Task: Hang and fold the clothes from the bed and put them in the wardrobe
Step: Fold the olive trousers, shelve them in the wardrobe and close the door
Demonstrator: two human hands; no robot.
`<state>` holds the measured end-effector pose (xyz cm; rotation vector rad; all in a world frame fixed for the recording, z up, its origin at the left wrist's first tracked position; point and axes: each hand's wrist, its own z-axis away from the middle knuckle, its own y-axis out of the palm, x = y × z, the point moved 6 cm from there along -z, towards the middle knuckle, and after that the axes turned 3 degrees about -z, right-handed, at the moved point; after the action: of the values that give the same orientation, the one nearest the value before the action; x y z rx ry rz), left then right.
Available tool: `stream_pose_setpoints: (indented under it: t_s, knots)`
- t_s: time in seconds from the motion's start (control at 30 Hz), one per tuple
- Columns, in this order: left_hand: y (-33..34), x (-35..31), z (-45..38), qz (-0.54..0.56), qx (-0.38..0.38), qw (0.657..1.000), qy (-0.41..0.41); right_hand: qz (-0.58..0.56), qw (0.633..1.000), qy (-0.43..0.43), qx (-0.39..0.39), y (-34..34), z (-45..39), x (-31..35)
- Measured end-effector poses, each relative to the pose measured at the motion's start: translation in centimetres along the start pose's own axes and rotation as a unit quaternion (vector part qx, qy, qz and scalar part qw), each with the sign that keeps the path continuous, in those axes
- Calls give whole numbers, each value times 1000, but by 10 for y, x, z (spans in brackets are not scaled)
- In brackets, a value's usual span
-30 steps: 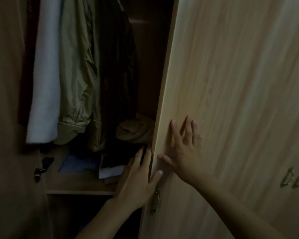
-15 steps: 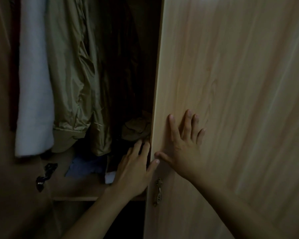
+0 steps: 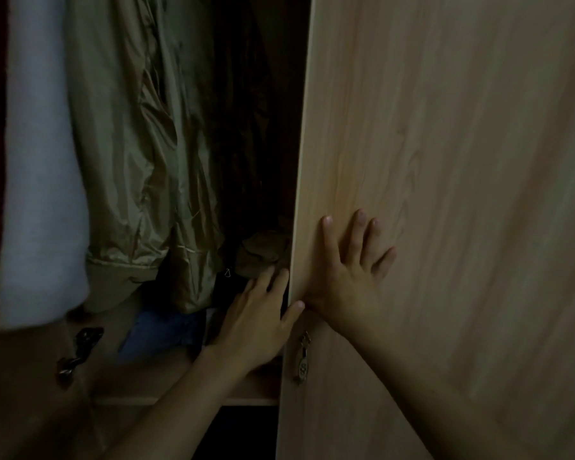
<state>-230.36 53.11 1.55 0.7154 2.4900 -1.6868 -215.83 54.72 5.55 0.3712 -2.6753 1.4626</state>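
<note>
Pressing flat on the wardrobe door, your right hand has all its fingers straight and spread against the wood. Your left hand takes the door's free edge: its thumb lies on the front face just beside your right palm, while the other fingers reach round behind the edge, loosely extended, not clenched. Neither hand holds any clothing.

To the left of your left fingers the wardrobe stands open. An olive jacket hangs there with a pale garment further left, and folded blue cloth lies on the shelf just beside your left wrist. A crumpled olive piece sits right above your left fingertips, near the door edge. The bed is out of view.

That door is a stiff, rigid panel and should swing easily; the small metal handle just below your left thumb looks like the surer place to hold. The clothes are soft and limp, and the jacket looks slick, so watch that no fabric, and none of your fingers, gets caught at the edge.
</note>
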Motion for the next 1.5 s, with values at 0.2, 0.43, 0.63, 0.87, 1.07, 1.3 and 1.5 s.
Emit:
stream_pose_setpoints:
  t_s: [0.2, 0.43, 0.63, 0.87, 1.07, 1.3, 1.5]
  knots:
    - [3, 0, 0, -13, 9, 1000, -14, -8, 1000, -4, -14, 6, -4, -4]
    - [-3, -2, 16, -47, 23, 999, -7, -4, 1000, -16, 11, -1, -2, 0]
    - [-29, 5, 49, -55, 12, 998, -24, -2, 1000, -13, -6, -10, 5, 4]
    - [-38, 9, 87, -28, -4, 999, -42, -60, 997, -30, -26, -28, 44, 19]
    - [-23, 6, 121, 24, -8, 999, -29, -73, 988, -130, -39, -39, 94, 28]
    - [-63, -16, 154, -9, -49, 998, -27, -103, 984, -142, -22, -64, 123, 36]
    - [-109, -23, 208, -34, -117, 990, -66, -221, 959, -179, 9, -73, 159, 60]
